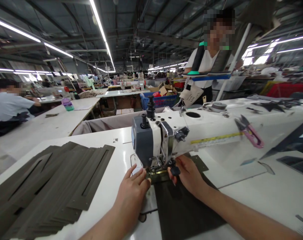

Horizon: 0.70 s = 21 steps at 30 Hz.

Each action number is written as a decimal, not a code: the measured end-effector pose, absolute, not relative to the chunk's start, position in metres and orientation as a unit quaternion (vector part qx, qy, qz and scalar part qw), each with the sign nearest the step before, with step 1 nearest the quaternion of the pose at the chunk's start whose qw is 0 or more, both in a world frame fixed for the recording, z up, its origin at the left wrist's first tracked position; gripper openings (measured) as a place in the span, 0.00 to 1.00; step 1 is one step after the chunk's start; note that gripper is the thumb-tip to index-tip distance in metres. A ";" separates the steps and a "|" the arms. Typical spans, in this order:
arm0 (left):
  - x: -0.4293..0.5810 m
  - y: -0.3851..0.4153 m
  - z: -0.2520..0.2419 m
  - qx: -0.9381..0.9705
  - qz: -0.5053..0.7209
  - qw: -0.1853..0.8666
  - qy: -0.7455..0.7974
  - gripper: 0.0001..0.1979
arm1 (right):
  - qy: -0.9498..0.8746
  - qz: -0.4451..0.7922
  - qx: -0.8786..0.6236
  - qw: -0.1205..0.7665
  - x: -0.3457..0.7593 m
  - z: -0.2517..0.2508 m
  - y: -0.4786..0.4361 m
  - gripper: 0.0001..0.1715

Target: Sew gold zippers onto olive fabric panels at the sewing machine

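Note:
A white and grey sewing machine [151, 140] stands before me, its needle area right above a gold-toothed zipper [159, 172]. Under it lies a dark olive fabric panel [183, 210], which runs toward me over the machine bed. My left hand [134, 188] rests at the zipper's left end with its fingers stretched forward and somewhat apart. On the other side, my right hand [187, 173] has its fingers bent close together at the zipper's right end and the panel edge; the machine's parts hide some fingertips.
Dark olive panels with slots [54, 186] lie overlapped at left. Pink-handled thread snips [251, 133] and a yellow measuring tape [216, 137] are on the machine arm. Thread cones [197, 60] stand above. One person [208, 56] stands behind; another [11, 103] sits far left.

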<state>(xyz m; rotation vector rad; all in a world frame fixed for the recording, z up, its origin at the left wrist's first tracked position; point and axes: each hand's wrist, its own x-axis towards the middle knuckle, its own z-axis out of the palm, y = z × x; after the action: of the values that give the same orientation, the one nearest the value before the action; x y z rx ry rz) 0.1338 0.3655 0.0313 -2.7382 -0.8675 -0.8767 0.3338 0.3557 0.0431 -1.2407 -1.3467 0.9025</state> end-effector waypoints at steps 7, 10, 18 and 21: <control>0.133 0.365 0.024 -0.904 -0.302 0.086 -0.288 0.11 | -0.571 0.373 -0.516 0.519 0.334 0.043 0.357 0.19; 0.133 0.364 0.024 -0.905 -0.297 0.085 -0.291 0.10 | -0.572 0.366 -0.516 0.522 0.335 0.040 0.355 0.20; 0.134 0.361 0.029 -0.913 -0.267 0.077 -0.297 0.10 | -0.843 0.000 -0.423 0.334 0.319 0.032 0.333 0.15; 0.135 0.360 0.030 -0.916 -0.253 0.080 -0.302 0.09 | -0.848 -0.018 -0.420 0.322 0.317 0.031 0.333 0.16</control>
<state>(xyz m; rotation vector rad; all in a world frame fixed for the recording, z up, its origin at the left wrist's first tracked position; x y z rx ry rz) 0.1346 0.3600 0.0301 -2.7388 -0.9029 -0.7580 0.3169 0.3333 0.0315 -1.1026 -2.2271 -0.0485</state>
